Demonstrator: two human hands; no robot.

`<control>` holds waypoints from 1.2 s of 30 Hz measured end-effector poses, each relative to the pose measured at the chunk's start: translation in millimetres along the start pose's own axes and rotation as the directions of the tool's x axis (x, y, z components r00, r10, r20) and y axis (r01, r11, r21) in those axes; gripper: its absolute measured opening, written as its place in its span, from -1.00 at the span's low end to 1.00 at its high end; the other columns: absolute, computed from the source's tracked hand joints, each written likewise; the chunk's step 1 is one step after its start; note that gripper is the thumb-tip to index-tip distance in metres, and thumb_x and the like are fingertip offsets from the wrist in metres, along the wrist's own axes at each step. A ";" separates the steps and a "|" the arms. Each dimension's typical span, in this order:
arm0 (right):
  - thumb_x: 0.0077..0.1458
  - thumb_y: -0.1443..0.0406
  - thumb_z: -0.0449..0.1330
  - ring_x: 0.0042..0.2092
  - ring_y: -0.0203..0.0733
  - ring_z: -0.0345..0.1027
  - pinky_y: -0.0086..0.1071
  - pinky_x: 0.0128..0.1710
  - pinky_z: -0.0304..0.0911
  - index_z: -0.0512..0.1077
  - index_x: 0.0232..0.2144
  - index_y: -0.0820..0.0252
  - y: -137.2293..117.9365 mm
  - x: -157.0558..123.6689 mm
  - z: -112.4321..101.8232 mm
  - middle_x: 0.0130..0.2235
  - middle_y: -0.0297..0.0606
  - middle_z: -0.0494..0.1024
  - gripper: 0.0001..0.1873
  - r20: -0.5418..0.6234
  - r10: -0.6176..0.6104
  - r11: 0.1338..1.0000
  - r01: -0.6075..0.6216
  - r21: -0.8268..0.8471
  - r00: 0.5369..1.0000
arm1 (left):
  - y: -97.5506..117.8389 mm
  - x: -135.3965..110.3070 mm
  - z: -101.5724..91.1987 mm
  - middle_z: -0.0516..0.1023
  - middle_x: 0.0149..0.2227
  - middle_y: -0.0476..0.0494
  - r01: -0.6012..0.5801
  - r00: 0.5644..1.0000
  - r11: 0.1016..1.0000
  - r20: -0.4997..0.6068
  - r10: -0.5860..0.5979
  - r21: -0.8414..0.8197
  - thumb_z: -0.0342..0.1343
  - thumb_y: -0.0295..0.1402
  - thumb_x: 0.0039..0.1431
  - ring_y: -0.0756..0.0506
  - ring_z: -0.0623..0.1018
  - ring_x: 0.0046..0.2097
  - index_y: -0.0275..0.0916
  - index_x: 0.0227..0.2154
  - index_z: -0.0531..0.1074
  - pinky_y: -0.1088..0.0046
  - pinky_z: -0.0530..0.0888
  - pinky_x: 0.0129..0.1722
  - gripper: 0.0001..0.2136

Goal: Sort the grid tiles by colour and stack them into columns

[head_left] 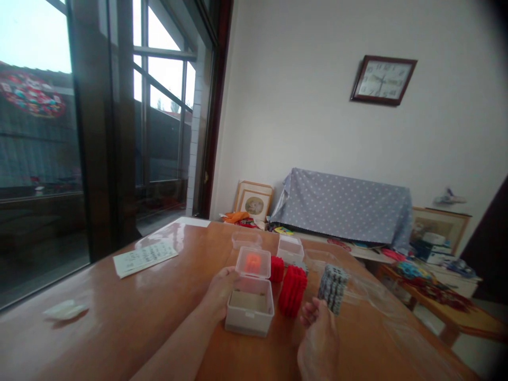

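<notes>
A small clear plastic box (251, 317) stands on the table in front of me with its hinged lid (253, 269) raised; its inside shows bare. My left hand (222, 288) grips the box at its left rear side, near the hinge. My right hand (319, 328) is closed at the lower part of a grey, knobbly stack of pieces (333, 288); some fingertips are hidden. Between box and right hand stands a similar red stack (292, 291). A smaller red stack (277, 269) is behind it. Something orange-red shows through the raised lid.
Another clear box (289, 248) and a clear container (246, 241) stand farther back. Transparent plastic packaging (369, 293) spreads along the right. Written paper (146, 257) and a crumpled white wrapper (65, 310) lie left. A polka-dot cloth (345, 206) covers something beyond the table.
</notes>
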State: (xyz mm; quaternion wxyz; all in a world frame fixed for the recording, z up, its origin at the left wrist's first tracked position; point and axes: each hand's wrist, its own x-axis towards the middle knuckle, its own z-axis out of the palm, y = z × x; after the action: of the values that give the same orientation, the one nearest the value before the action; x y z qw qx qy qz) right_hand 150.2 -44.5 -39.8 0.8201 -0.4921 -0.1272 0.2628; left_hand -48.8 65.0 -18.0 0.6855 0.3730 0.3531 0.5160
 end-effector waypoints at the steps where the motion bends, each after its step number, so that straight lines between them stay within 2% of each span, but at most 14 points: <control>1: 0.12 0.01 0.19 -0.31 -0.28 0.42 -0.42 -0.34 0.31 0.43 -0.23 0.13 0.3 0.2 -0.2 -0.32 -0.37 0.51 -0.66 0.000 -0.003 1.000 0.003 0.001 1.000 | -0.9 0.6 -0.3 0.60 -0.44 -0.08 -0.006 1.000 1.000 0.007 0.006 0.002 0.30 -0.30 -0.07 -0.08 0.58 -0.49 -0.23 -0.29 0.41 0.46 0.43 -0.51 -0.73; 6: 0.11 0.01 0.19 -0.32 -0.26 0.43 -0.40 -0.34 0.31 0.44 -0.22 0.14 2.4 1.8 -1.4 -0.33 -0.37 0.52 -0.65 -0.001 -0.013 1.000 0.013 -0.009 1.000 | -4.3 1.1 -4.1 0.62 -0.40 -0.11 -0.045 0.999 0.999 0.023 0.045 0.010 0.28 -0.27 -0.01 -0.07 0.57 -0.49 -0.25 -0.22 0.42 0.43 0.46 -0.48 -0.70; 11: 0.12 0.03 0.17 -0.35 -0.25 0.43 -0.40 -0.37 0.29 0.44 -0.23 0.15 2.3 0.6 -1.5 -0.37 -0.37 0.52 -0.67 -0.003 -0.035 0.999 0.035 -0.024 0.999 | -1.9 -3.3 -9.1 0.64 -0.34 -0.16 -0.082 0.996 0.996 0.039 0.081 0.019 0.28 -0.18 0.02 -0.12 0.62 -0.36 -0.28 -0.22 0.47 0.41 0.49 -0.37 -0.68; 15: 0.12 0.05 0.18 -0.38 -0.28 0.40 -0.40 -0.39 0.28 0.44 -0.25 0.14 0.2 -1.9 -0.6 -0.38 -0.39 0.50 -0.70 -0.010 -0.035 0.999 0.034 -0.024 0.999 | 2.7 -6.2 -13.6 0.64 -0.32 -0.15 -0.089 0.996 0.995 0.006 0.089 0.053 0.27 -0.11 0.04 -0.12 0.62 -0.33 -0.30 -0.21 0.48 0.44 0.47 -0.33 -0.63; 19: 0.10 0.04 0.19 -0.37 -0.28 0.40 -0.41 -0.39 0.28 0.44 -0.25 0.14 -0.3 -3.1 0.1 -0.37 -0.39 0.51 -0.69 0.000 -0.036 0.999 0.036 -0.025 0.999 | 8.6 -8.5 -16.0 0.63 -0.26 -0.20 -0.090 0.993 0.988 -0.061 0.099 0.129 0.22 -0.02 0.07 -0.13 0.61 -0.26 -0.30 -0.22 0.46 0.38 0.47 -0.23 -0.59; 23: 0.07 0.06 0.23 -0.35 -0.29 0.40 -0.42 -0.37 0.28 0.45 -0.27 0.14 -5.6 -5.0 1.5 -0.35 -0.38 0.50 -0.70 0.010 -0.040 0.999 0.040 0.002 0.999 | 15.3 -12.4 -16.7 0.62 -0.18 -0.24 -0.167 0.966 0.958 -0.158 0.206 0.233 0.21 -0.01 0.06 -0.16 0.59 -0.13 -0.28 -0.24 0.48 0.33 0.43 -0.09 -0.60; 26: 0.04 0.09 0.28 -0.31 -0.29 0.41 -0.42 -0.33 0.30 0.46 -0.26 0.14 -16.8 -8.0 3.7 -0.32 -0.37 0.52 -0.71 0.024 -0.043 0.998 0.041 0.049 0.999 | 19.3 -15.2 -16.6 0.61 -0.17 -0.20 -0.207 0.945 0.934 -0.189 0.268 0.290 0.19 -0.01 0.09 -0.15 0.56 -0.10 -0.26 -0.20 0.48 0.34 0.40 -0.08 -0.60; 30: 0.01 0.10 0.30 -0.27 -0.26 0.44 -0.41 -0.31 0.32 0.46 -0.26 0.11 -36.6 -7.1 7.5 -0.30 -0.37 0.53 -0.71 0.059 -0.029 0.995 0.024 0.092 0.998 | 27.0 -20.2 -11.6 0.59 -0.21 -0.13 -0.315 0.898 0.859 -0.166 0.408 0.404 0.20 -0.03 0.10 -0.15 0.53 -0.12 -0.24 -0.17 0.48 0.38 0.40 -0.12 -0.61; 33: -0.01 0.11 0.31 -0.26 -0.25 0.45 -0.41 -0.29 0.32 0.46 -0.25 0.13 -49.5 2.4 9.7 -0.29 -0.35 0.55 -0.70 0.063 -0.063 0.995 0.058 0.083 0.996 | 35.8 -28.7 -2.0 0.59 -0.21 -0.11 -0.385 0.863 0.801 -0.129 0.488 0.457 0.22 -0.05 0.09 -0.15 0.54 -0.14 -0.23 -0.14 0.47 0.39 0.42 -0.15 -0.61; 36: 0.00 0.08 0.28 -0.27 -0.22 0.45 -0.39 -0.32 0.32 0.47 -0.26 0.15 -56.7 15.9 11.4 -0.31 -0.33 0.56 -0.69 0.048 -0.117 0.993 0.117 0.006 0.992 | 42.8 -39.3 11.2 0.61 -0.23 -0.13 -0.420 0.864 0.793 -0.073 0.498 0.440 0.23 -0.04 0.09 -0.16 0.57 -0.20 -0.25 -0.13 0.48 0.38 0.45 -0.20 -0.59</control>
State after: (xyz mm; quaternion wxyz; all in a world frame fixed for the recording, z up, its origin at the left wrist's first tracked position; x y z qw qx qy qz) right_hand 175.4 -48.7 14.4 0.8315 -0.4762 -0.1750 0.2263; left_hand -66.6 33.3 28.7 0.4091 0.5334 0.4137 0.6140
